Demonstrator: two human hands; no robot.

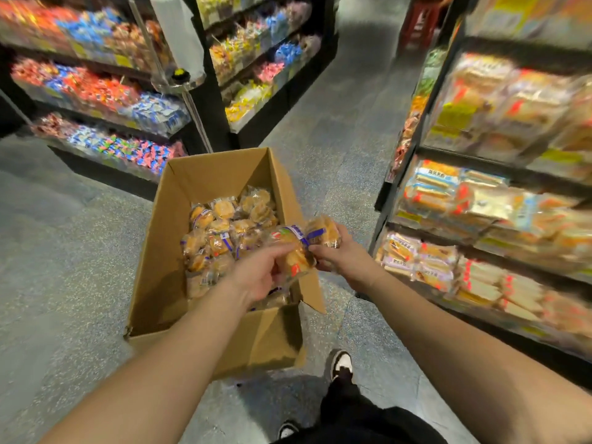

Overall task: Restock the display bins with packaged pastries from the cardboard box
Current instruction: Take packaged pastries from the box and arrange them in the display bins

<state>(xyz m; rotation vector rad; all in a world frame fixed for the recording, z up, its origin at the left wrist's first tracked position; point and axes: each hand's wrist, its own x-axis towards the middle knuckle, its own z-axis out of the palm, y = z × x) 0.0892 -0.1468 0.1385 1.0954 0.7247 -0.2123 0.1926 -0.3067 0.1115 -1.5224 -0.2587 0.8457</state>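
Observation:
An open cardboard box (179, 200) stands on the floor in front of me, partly filled with several clear-wrapped golden pastries (224, 225) with blue labels. My left hand (259, 277) grips a pastry packet (296, 256) over the box's right side. My right hand (344, 254) holds another pastry packet (322, 232) just past the box's right flap. The two hands nearly touch. Display bins (448, 261) of packaged pastries fill the shelves on the right.
Black shelves of colourful wrapped sweets (105, 100) stand at the left and back. An aisle of grey speckled floor (336, 123) runs between the shelf units. My shoe (341, 363) and dark trouser leg are below the box's near right corner.

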